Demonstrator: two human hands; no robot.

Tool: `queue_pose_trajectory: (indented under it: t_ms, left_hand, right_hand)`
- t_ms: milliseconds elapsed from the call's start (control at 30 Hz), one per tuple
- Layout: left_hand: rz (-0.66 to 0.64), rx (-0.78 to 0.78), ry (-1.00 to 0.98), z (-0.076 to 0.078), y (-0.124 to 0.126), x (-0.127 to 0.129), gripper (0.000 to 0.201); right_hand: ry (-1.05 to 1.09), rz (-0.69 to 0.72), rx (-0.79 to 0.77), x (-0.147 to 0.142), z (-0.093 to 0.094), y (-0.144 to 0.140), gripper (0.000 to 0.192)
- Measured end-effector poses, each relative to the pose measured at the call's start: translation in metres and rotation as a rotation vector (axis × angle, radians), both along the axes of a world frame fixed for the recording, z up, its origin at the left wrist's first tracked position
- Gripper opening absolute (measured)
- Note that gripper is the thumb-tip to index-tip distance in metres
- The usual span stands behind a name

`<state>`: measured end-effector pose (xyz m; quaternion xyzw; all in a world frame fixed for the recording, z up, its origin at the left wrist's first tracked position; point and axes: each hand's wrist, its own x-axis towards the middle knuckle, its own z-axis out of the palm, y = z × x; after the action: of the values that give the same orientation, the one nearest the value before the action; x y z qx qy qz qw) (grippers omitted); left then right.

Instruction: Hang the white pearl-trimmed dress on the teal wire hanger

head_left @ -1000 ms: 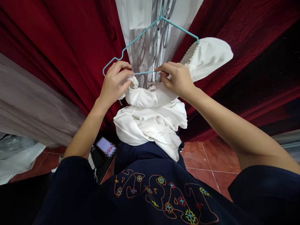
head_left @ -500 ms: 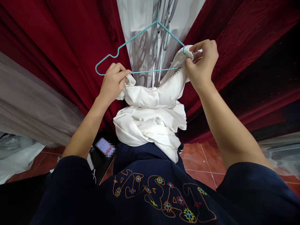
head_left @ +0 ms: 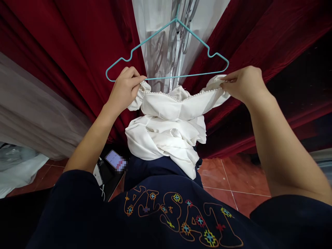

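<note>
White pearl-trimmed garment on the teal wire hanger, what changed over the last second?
The right hand pulled the white pearl-trimmed garment strap off the teal wire hanger shoulder, down and outward; that end is now bare. The left hand stayed pinching the other strap at the hanger's bottom bar.

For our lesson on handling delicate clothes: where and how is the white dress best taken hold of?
Grip the white dress at the two ends of its pearl-edged neckline, pinching from the sides as the left hand and right hand do. Held there, the top spreads flat under the hanger, while the bunched cloth below offers no firm edge.
</note>
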<state>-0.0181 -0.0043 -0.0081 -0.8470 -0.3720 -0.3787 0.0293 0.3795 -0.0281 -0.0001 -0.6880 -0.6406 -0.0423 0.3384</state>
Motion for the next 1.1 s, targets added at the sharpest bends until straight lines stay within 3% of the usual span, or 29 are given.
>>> queue_pose_trajectory:
  t_ms: [133, 267, 433, 533, 633, 700, 733, 833, 900, 967, 1100]
  left_hand:
    - [0.002, 0.014, 0.019, -0.002, 0.000, 0.001, 0.032]
    - [-0.001, 0.040, 0.051, -0.003, 0.002, 0.001, 0.032]
    - [-0.057, 0.107, 0.031, -0.008, 0.016, -0.004, 0.031]
    - [-0.099, 0.204, -0.017, -0.018, 0.021, -0.009, 0.026]
    - [-0.068, 0.278, -0.080, -0.031, 0.008, -0.016, 0.020]
    - [-0.031, 0.154, -0.159, -0.038, -0.006, -0.022, 0.019]
    - [-0.021, 0.018, -0.212, -0.040, -0.011, -0.026, 0.018]
    - [0.012, -0.570, -0.386, -0.040, -0.016, -0.042, 0.018]
    - [0.066, -0.860, -0.533, -0.038, -0.007, -0.054, 0.022]
    - [0.122, -0.939, -0.696, -0.034, 0.007, -0.063, 0.022]
    - [0.114, -0.700, -0.893, -0.018, 0.034, -0.059, 0.012]
  right_hand:
    - [0.001, 0.203, 0.079, -0.025, 0.002, -0.016, 0.035]
    - [0.098, 0.381, 0.194, -0.061, -0.003, -0.003, 0.033]
    - [0.013, 0.447, 0.118, -0.082, -0.012, 0.021, 0.025]
    - [-0.065, 0.449, 0.091, -0.075, -0.007, 0.020, 0.026]
    - [-0.161, 0.372, 0.070, -0.062, 0.005, 0.011, 0.025]
    - [-0.210, 0.336, 0.077, -0.056, 0.014, 0.005, 0.025]
    - [-0.229, 0.323, 0.083, -0.054, 0.018, 0.002, 0.024]
    - [-0.286, 0.291, 0.078, -0.053, 0.026, -0.005, 0.023]
    - [-0.322, 0.266, 0.067, -0.055, 0.028, -0.008, 0.023]
    - [-0.342, 0.254, 0.065, -0.058, 0.028, -0.010, 0.023]
    - [-0.316, 0.261, 0.067, -0.061, 0.026, -0.011, 0.024]
